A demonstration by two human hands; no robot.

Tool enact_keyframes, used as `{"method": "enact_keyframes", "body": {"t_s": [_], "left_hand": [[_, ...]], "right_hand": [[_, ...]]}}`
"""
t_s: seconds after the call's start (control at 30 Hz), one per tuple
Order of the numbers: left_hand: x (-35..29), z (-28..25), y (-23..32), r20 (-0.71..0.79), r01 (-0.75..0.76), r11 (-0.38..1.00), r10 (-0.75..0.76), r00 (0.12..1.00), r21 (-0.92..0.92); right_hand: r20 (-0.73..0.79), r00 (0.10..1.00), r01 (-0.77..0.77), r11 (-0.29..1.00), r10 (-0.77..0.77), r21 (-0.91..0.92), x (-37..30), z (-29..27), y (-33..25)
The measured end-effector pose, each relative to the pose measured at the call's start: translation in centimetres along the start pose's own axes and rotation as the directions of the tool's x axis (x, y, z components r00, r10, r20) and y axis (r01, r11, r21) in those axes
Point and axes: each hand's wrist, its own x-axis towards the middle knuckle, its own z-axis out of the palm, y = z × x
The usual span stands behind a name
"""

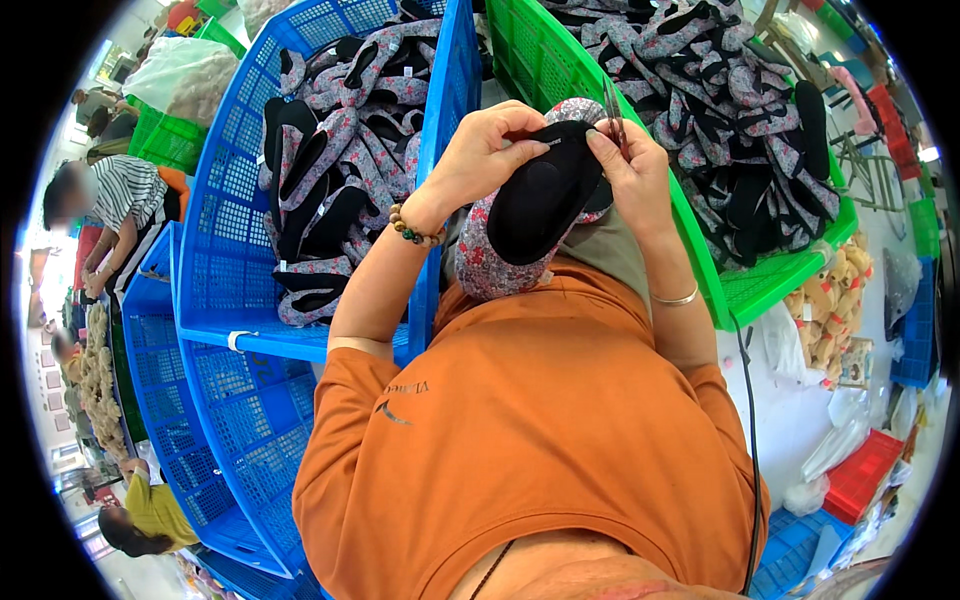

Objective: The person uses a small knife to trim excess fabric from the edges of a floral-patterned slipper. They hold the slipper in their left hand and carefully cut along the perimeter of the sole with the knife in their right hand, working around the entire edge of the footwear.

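Over my lap I hold a floral grey-and-red slipper (505,262) with a black lining and sole bed. My left hand (485,150), with a beaded bracelet at its wrist, pinches the slipper's far black edge between thumb and fingers. On the other side of that edge, my right hand (632,165) presses its thumb onto the black fabric. Small metal snips (613,105) stick up from the same right hand, blades pointing away from me. More floral fabric (580,108) shows behind the slipper; whether it is a second slipper I cannot tell.
A blue crate (225,230) on my left holds many similar slippers (345,140). The green crate (690,240) on my right is heaped with more (730,130). A black cable (750,430) hangs at my right side. Other people (130,195) are at the far left.
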Motion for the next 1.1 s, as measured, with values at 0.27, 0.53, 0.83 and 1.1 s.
{"method": "enact_keyframes", "body": {"t_s": [0.27, 0.53, 0.83, 1.1], "left_hand": [[1.9, -3.9, 2.1, 0.392, 0.178, 0.91, -0.019, 0.92, -0.375], [-0.7, -3.9, -3.1, 0.416, 0.387, 0.654, -0.12, 0.901, -0.65], [-1.6, -2.0, -4.3, 0.229, 0.133, 0.871, -0.025, 0.973, -0.473], [-1.2, -1.0, -4.5, 0.26, 0.128, 0.659, 0.106, 0.96, -0.742]], "right_hand": [[0.141, 0.99, -0.02, 0.999, 0.014, 0.046, -0.7, -0.5, -1.4], [0.249, 0.954, -0.217, 0.96, 0.169, 0.178, -1.9, 1.2, 1.4], [0.351, 0.908, -0.371, 0.829, 0.229, 0.418, -2.2, 0.9, 2.4], [0.039, 0.999, 0.0, 1.0, 0.001, -0.028, -2.9, 3.0, 1.6]]}}
